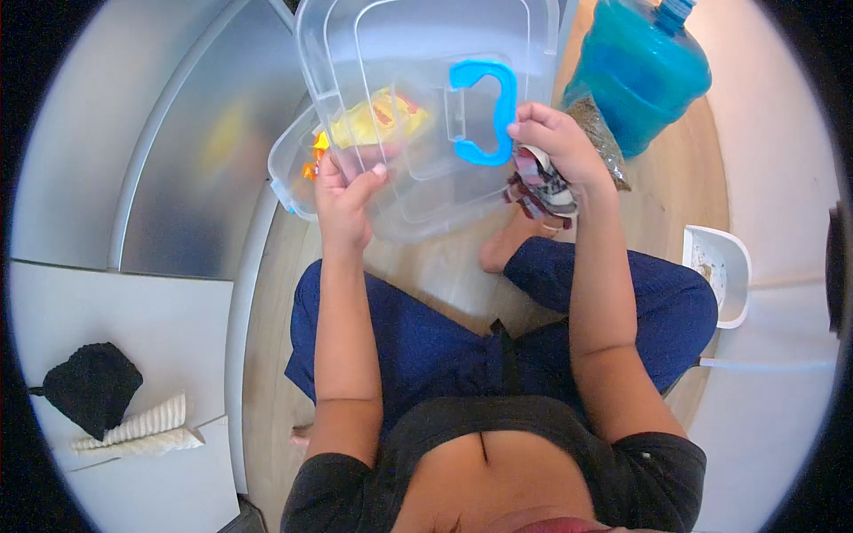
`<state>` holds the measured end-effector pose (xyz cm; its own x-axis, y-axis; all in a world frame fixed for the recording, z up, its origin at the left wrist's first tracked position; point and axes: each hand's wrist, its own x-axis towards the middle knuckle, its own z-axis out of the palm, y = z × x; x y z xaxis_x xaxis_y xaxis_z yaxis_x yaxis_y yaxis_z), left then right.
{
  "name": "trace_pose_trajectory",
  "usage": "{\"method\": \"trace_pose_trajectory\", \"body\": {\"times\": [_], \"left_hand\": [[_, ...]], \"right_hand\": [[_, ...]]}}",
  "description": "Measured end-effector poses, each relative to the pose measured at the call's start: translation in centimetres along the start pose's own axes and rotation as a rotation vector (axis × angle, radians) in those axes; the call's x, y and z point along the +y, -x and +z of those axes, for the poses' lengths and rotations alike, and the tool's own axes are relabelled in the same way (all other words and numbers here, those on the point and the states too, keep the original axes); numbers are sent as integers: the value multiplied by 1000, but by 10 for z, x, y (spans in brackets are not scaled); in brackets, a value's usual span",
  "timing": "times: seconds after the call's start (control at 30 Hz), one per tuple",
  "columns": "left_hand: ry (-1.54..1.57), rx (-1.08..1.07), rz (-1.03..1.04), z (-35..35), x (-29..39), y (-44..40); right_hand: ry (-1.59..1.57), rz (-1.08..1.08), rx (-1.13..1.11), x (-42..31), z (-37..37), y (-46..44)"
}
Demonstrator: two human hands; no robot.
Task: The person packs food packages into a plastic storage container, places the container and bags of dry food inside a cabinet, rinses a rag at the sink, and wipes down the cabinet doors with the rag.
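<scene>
A clear plastic lid (418, 169) with a blue handle (504, 111) is held up in front of me. My left hand (348, 186) grips its lower left edge, thumb on the near face. At the handle's right side, my right hand (560, 142) has its fingers closed on the lid's handle, and a checked cloth (544, 186) hangs bunched under the same hand. Behind the lid stands a clear plastic box (291, 164), partly hidden. Yellow packaging (378, 120) shows through the plastic, with an orange item (311, 167) beside it.
A blue water jug (635, 75) stands at the upper right, beside a bag of brown bits (600, 133). A white dustpan (733, 275) lies at the right. Black cloth (93, 389) and ribbed white cloth (147, 426) hang at the left. My crossed legs are below.
</scene>
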<state>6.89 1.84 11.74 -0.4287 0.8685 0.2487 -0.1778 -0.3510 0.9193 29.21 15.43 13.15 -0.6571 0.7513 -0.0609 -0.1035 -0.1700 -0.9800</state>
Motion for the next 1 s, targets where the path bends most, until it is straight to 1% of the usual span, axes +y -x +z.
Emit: {"method": "trace_pose_trajectory", "body": {"times": [0.07,0.1,0.13,0.2,0.23,0.27,0.33,0.37,0.4,0.47,0.5,0.57,0.6,0.67,0.7,0.77,0.8,0.87,0.9,0.97,1.0], "left_hand": [[-11,14,6,1,0,1],[-24,32,2,1,0,3],[-24,32,1,0,1,3],[-29,56,11,-1,2,2],[-30,56,12,-1,3,2],[-26,72,11,0,3,3],[-21,90,7,1,2,3],[-16,96,0,2,0,2],[-11,100,-9,3,-3,3],[16,63,-28,3,-8,4],[45,30,-43,3,-10,5],[30,-5,-50,6,-11,8],[16,-37,-61,8,-10,10],[28,-17,-75,10,-9,12],[41,0,-91,10,-9,12],[41,-7,-87,4,-11,11],[41,-13,-81,2,-12,10],[79,4,-77,-2,-12,10],[112,13,-76,-3,-11,10],[116,21,-38,-9,-14,4],[117,23,-3,-10,-14,-1]], "right_hand": [[48,-152,66,4,-13,2],[41,-51,95,-6,-14,10],[41,-50,96,-13,-14,12],[-216,-63,287,-26,-12,14],[-349,-126,358,-36,3,20],[-349,-125,355,-35,10,19],[-287,-310,193,-26,19,17],[-60,-478,244,-9,20,3],[145,-521,296,-7,33,2],[556,-692,549,-6,58,-6],[556,-692,551,-6,68,-9],[618,-729,686,-7,84,-13],[615,-730,682,-5,87,-17],[736,-832,660,1,90,-27],[736,-829,658,2,92,-30],[795,-996,525,5,94,-34],[797,-994,519,5,94,-34],[888,-1052,402,4,94,-33],[888,-1053,398,6,92,-31],[988,-918,220,15,88,-24],[993,-917,213,21,89,-20]]}}
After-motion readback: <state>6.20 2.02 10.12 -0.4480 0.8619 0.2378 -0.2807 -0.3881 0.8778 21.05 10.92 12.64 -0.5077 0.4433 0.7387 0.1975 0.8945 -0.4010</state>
